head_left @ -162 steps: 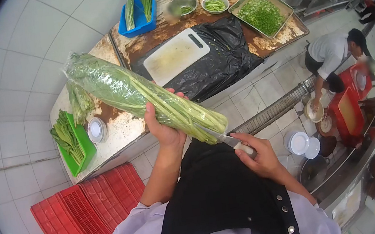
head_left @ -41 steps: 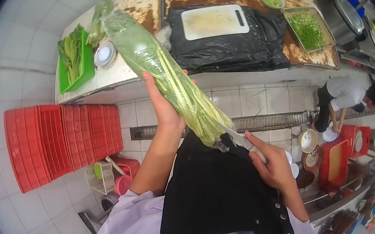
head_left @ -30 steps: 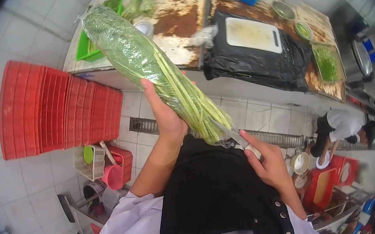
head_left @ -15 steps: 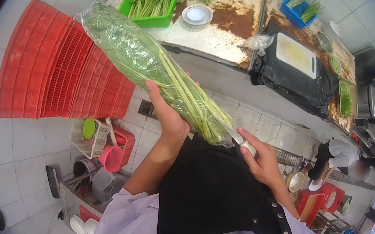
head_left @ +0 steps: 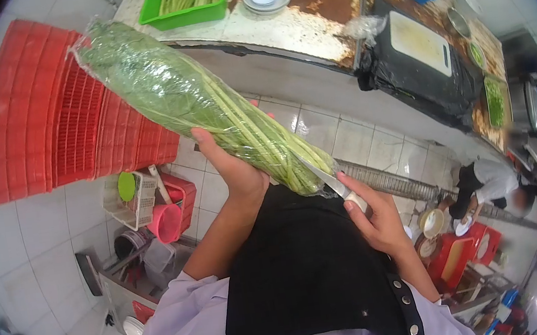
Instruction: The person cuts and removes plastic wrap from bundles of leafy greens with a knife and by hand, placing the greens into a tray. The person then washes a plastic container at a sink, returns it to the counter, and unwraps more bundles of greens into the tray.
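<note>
Your left hand point(head_left: 235, 168) is partly open, its thumb on top, cradling 1 long bundle of leafy greens point(head_left: 199, 102) in clear plastic wrap. The bundle slants across your front, leafy end up and to the left, stems by your apron point(head_left: 302, 271). Your right hand point(head_left: 378, 216) is closed around the handle of 1 knife point(head_left: 333, 183), its blade against the stem end. Beyond lies a white cutting board point(head_left: 420, 44) on black plastic point(head_left: 400, 86).
</note>
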`<state>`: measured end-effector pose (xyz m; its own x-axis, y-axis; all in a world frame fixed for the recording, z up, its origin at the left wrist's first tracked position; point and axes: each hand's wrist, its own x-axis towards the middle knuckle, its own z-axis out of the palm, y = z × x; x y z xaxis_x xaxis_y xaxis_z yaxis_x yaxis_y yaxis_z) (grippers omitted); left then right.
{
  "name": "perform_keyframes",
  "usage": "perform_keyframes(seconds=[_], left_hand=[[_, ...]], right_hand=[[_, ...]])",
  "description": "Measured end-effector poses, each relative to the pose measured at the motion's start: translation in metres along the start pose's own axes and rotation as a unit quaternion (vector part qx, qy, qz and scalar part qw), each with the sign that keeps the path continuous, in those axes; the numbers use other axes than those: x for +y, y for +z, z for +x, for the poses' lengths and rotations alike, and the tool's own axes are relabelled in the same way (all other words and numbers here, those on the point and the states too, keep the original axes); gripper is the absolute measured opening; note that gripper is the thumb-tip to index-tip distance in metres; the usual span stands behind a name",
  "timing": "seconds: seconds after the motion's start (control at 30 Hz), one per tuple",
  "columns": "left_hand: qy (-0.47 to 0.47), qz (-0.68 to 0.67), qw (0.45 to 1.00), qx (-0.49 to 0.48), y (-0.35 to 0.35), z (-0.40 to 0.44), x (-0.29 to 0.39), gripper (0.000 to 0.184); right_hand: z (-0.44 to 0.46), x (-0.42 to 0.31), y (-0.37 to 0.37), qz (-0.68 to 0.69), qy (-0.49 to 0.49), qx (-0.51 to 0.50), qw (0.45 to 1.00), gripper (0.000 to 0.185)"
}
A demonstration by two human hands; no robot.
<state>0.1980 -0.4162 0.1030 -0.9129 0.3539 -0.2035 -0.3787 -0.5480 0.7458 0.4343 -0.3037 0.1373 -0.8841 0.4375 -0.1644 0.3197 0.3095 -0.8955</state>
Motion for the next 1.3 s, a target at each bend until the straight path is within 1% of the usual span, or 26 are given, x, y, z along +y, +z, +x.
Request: perform_keyframes(seconds=[0.1, 0.13, 0.2, 0.3, 0.4, 0.5, 0.6, 0.7, 0.87, 0.93, 1.03, 1.13, 1.23, 1.3], left_hand=[[0.009, 0.008, 1.0, -0.02, -0.002, 0.007, -0.01, 0.088], [0.013, 0.011, 1.0, -0.008, 0.007, 0.006, -0.01, 0.087], [0.005, 0.017, 1.0, -0.021, 0.01, 0.006, -0.015, 0.087], [-0.011, 0.016, 0.999, -0.035, 0.018, 0.004, -0.023, 0.087], [-0.026, 0.017, 0.998, -0.062, 0.022, 0.002, -0.031, 0.087], [-0.041, 0.011, 0.996, -0.079, 0.031, -0.002, -0.037, 0.087], [-0.054, 0.006, 0.995, -0.084, 0.038, -0.007, -0.041, 0.087], [-0.059, 0.009, 0.993, -0.098, 0.04, -0.01, -0.045, 0.087], [-0.054, -0.004, 0.992, -0.112, 0.035, -0.01, -0.049, 0.092], [-0.049, -0.001, 0.992, -0.118, 0.033, -0.01, -0.05, 0.093], [-0.043, -0.007, 0.994, -0.1, 0.038, -0.012, -0.05, 0.092], [-0.033, -0.008, 0.993, -0.11, 0.035, -0.012, -0.05, 0.092], [0.002, -0.005, 0.985, -0.175, 0.025, -0.013, -0.054, 0.082], [-0.02, 0.003, 0.981, -0.195, 0.016, -0.013, -0.059, 0.075]], right_hand=[[-0.011, -0.002, 0.0, -0.015, 0.049, 0.011, 0.999, 0.051], [-0.015, -0.002, 0.0, -0.014, 0.057, 0.015, 0.998, 0.051], [-0.022, 0.0, 0.0, -0.015, 0.072, 0.023, 0.997, 0.051], [-0.032, 0.005, 0.007, -0.002, 0.05, 0.073, 0.996, 0.052], [-0.037, 0.0, 0.003, -0.001, 0.077, 0.078, 0.994, 0.052], [-0.04, 0.005, 0.007, -0.001, 0.032, 0.123, 0.992, 0.051], [-0.043, 0.0, 0.001, -0.002, 0.083, 0.109, 0.991, 0.05], [-0.044, 0.003, 0.004, 0.008, 0.077, 0.128, 0.989, 0.05], [-0.039, 0.011, 0.009, 0.003, 0.017, 0.156, 0.988, 0.049], [-0.038, 0.011, 0.008, 0.002, 0.009, 0.155, 0.988, 0.049], [-0.034, 0.01, 0.005, 0.001, 0.015, 0.141, 0.99, 0.048], [-0.029, 0.008, 0.003, -0.006, 0.01, 0.133, 0.991, 0.048], [-0.026, 0.003, 0.001, -0.005, 0.02, 0.12, 0.993, 0.049], [-0.023, 0.003, 0.004, -0.003, 0.008, 0.126, 0.992, 0.05]])
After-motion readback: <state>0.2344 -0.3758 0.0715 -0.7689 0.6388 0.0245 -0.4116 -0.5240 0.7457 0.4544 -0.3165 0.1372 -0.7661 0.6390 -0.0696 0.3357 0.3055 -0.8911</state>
